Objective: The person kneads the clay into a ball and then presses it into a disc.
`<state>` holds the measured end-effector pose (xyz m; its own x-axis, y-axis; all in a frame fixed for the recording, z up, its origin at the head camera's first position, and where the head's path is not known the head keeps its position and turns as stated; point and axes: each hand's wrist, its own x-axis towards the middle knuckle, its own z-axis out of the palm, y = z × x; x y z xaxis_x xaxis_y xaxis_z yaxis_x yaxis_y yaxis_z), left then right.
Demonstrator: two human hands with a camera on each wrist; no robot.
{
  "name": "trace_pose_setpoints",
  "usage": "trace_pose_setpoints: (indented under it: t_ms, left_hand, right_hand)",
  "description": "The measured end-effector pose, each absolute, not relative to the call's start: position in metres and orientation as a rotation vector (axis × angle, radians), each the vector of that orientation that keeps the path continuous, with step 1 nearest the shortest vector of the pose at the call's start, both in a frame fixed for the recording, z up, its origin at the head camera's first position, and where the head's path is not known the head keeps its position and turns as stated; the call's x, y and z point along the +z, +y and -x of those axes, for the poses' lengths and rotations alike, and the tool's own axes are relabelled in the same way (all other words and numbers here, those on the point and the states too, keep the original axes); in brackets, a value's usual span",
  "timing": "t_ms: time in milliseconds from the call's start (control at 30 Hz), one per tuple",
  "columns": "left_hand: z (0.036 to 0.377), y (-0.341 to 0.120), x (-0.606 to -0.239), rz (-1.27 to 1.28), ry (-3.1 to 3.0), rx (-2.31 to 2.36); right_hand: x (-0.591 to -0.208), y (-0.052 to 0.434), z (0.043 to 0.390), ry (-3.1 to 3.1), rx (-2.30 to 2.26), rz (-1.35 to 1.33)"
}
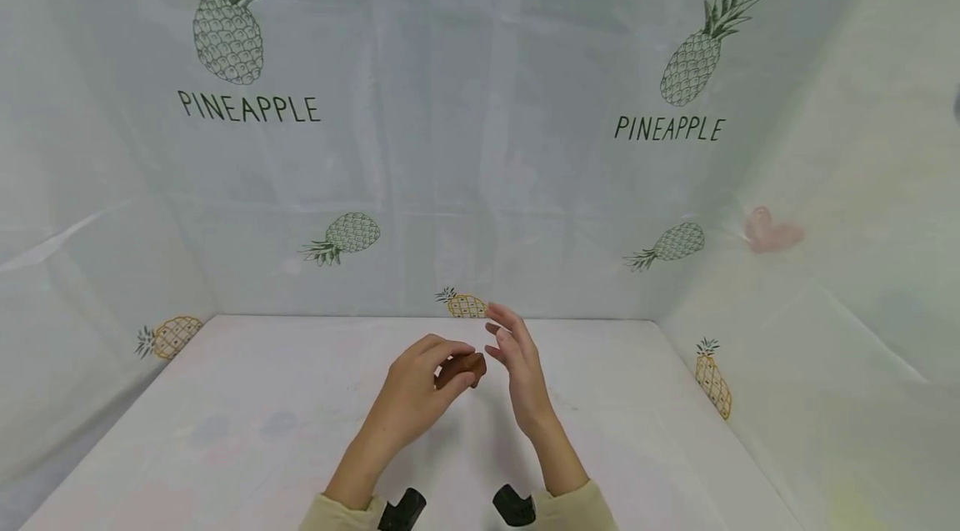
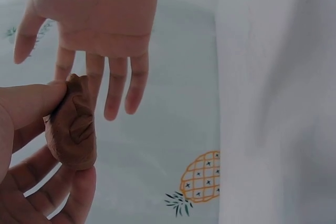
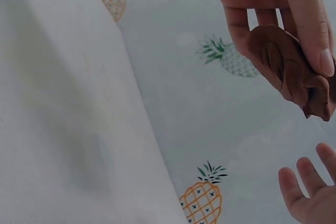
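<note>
My left hand (image 1: pixel 417 391) pinches a brown lump of what looks like modelling clay (image 1: pixel 471 364) between thumb and fingers, above the table. Folds and creases mark the clay (image 2: pixel 73 129) in the left wrist view, and one end is smooth and rounded. Ragged, torn-looking edges show on the clay (image 3: pixel 289 66) in the right wrist view. Just to the right of it, my right hand (image 1: pixel 522 373) is raised with fingers spread and slightly bent, holding nothing. Its palm faces the left wrist camera, apart from the clay.
A white-covered table (image 1: pixel 247 398) lies under both hands. Pale sheeting printed with pineapples (image 1: pixel 480 164) hangs behind it and along both sides. Black wrist mounts (image 1: pixel 402 509) sit by both cuffs.
</note>
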<state>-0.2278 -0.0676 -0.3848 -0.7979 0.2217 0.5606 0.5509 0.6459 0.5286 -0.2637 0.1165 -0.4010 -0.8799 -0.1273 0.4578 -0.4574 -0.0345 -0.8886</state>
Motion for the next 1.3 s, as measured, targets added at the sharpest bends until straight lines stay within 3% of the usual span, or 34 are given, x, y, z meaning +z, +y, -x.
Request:
trace_pose_setpoints:
  t_ms: [1300]
  left_hand:
    - [0.226, -0.051, -0.385, 0.714, -2.364, -0.975]
  right_hand:
    - [-0.403, 0.123, 0.267, -1.848, 2.106, -0.919]
